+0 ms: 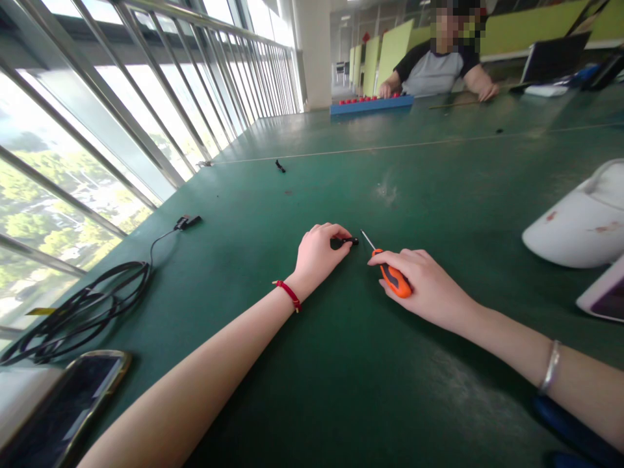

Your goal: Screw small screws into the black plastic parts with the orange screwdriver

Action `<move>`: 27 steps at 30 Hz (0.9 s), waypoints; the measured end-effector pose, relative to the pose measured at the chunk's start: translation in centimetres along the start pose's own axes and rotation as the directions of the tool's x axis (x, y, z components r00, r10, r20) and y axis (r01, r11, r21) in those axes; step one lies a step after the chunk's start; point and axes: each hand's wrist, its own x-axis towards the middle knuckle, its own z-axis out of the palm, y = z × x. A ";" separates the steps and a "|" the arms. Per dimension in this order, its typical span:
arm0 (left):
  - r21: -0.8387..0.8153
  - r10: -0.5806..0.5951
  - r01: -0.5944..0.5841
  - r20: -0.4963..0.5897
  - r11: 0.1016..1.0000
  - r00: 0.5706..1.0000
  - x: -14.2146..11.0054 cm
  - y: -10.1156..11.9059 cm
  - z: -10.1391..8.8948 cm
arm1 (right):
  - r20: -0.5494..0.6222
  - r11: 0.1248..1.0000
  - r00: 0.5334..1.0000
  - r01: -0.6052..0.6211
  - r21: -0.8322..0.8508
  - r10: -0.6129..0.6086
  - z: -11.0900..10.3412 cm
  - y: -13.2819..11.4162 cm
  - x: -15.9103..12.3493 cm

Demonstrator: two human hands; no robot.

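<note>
My left hand (319, 252) rests on the green table (341, 364) with its fingers curled around a small black part (345, 242), whose end pokes out to the right. My right hand (419, 283) lies just to the right of it, closed around an orange-handled screwdriver (394, 278). The thin metal shaft points up and left, its tip a short way from the black part and not touching it. A red cord sits on my left wrist and a silver bangle on my right.
A coiled black cable (88, 302) and a phone (63, 406) lie at the left near the window railing. A white object (580, 224) stands at the right edge. Another small black piece (280, 166) lies farther back. A person sits across the table by a blue tray (370, 104).
</note>
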 end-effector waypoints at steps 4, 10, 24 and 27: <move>0.006 -0.007 0.007 0.008 1.000 1.000 0.0 0.2 -0.1 | 0.007 1.000 1.000 -0.004 0.008 0.004 -0.1 -0.1 0.0; -0.042 -0.017 0.017 0.011 0.999 1.000 0.1 0.1 0.0 | 0.012 1.000 1.000 0.009 0.013 -0.009 -0.1 -0.1 0.1; -0.038 -0.030 0.031 0.027 0.999 0.999 0.1 0.1 -0.1 | -0.009 1.000 1.000 0.030 0.008 -0.030 0.0 0.0 0.1; -0.048 -0.029 0.030 0.026 0.998 0.999 0.1 0.1 -0.1 | 0.000 1.000 1.000 0.029 0.002 -0.029 0.0 0.0 0.1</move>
